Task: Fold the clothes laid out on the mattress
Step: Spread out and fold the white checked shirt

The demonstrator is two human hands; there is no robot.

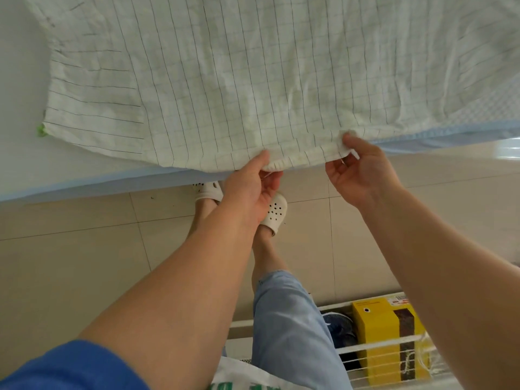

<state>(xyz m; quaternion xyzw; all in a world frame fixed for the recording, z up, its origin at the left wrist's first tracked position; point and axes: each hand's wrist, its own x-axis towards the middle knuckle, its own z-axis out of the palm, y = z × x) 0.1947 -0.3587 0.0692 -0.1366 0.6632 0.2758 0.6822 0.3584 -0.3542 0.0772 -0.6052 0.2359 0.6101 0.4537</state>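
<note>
I see my left hand (249,187) and right hand (363,170) each pinching the near hem of the checked white garment (225,80), which lies spread over the mattress (22,80) across the upper frame. A yellow box (388,333) sits lower right.

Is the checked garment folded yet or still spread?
Spread: the checked garment lies flat across the mattress, unfolded.

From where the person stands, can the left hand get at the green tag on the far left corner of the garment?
Probably yes, once it lets go: the left hand pinches the garment's hem, and only bare mattress lies before the green tag.
</note>
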